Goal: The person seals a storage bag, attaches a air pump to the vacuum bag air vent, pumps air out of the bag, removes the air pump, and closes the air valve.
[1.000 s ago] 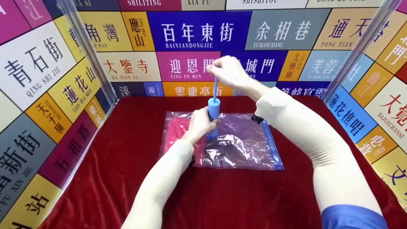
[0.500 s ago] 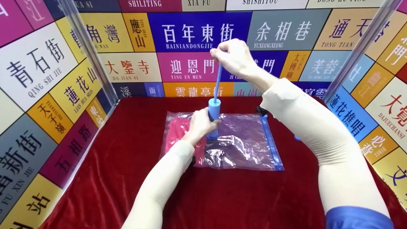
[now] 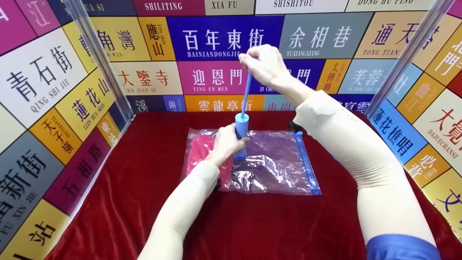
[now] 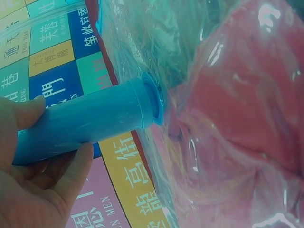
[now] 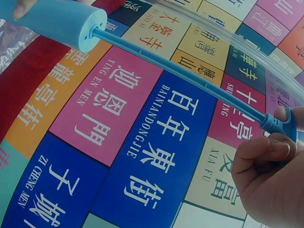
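Fingers (image 4: 76, 171) of the left hand (image 3: 227, 140) were wrapped round the barrel (image 4: 90, 114) of a blue hand pump (image 3: 241, 126), while those of the right hand (image 3: 266, 65) were curled about the handle (image 5: 290, 127) well above it. The pump stood on a clear bag (image 3: 278, 148), just beside the pink bundle (image 3: 202, 148) inside, and the bag lay on the dark red cloth (image 3: 155, 144). With a long stretch of rod (image 3: 246, 95) showing, the step in hand looked like a pump stroke. Done well, it called for the left hand to bear down and keep the foot (image 4: 159, 100) flat against the film, since a lifted edge would likely spoil the seal; whether the foot was fully seated could not be told. The right hand would do best to work straight along the barrel, without sideways pull, and with care near full extension. As for direction, the pump's long axis ran close to vertical, foot down on the bag and handle end up, the top tipped slightly toward the person's right. The rod seemed to lean that way a little more than the barrel, so bringing the right hand slightly leftward would probably line the two up.
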Demonstrator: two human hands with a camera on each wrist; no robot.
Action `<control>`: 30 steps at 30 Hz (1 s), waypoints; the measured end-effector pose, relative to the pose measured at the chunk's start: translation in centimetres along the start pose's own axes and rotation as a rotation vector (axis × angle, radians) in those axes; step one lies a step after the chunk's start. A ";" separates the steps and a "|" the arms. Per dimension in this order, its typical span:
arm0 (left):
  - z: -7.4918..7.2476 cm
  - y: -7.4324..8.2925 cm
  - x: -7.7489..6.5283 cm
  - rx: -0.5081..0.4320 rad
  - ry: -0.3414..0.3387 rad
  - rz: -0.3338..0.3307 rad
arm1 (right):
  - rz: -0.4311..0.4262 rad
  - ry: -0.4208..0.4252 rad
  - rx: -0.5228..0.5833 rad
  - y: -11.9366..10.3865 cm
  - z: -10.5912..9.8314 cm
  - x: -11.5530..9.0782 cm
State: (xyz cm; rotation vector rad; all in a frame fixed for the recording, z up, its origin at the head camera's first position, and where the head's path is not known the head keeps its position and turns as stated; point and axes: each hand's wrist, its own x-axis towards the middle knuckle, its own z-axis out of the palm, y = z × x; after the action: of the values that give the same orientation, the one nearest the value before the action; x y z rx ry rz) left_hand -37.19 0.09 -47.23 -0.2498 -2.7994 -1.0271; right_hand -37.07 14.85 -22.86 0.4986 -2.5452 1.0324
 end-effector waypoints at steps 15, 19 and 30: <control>-0.1 -0.3 0.0 -0.014 0.003 0.051 | 0.002 -0.080 -0.053 0.1 0.1 0.1; -0.1 -0.3 0.0 -0.033 -0.008 0.034 | 0.001 -0.118 -0.074 0.2 0.8 0.0; 0.0 -0.2 0.2 -0.024 -0.002 0.049 | -0.023 -0.236 -0.121 2.4 3.2 -0.5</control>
State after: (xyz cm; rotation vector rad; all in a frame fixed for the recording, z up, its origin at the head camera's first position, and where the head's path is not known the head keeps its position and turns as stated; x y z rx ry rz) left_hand -37.39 -0.10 -47.32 -0.3202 -2.7695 -1.0511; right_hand -38.28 14.30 -26.68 0.6482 -2.7803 0.8487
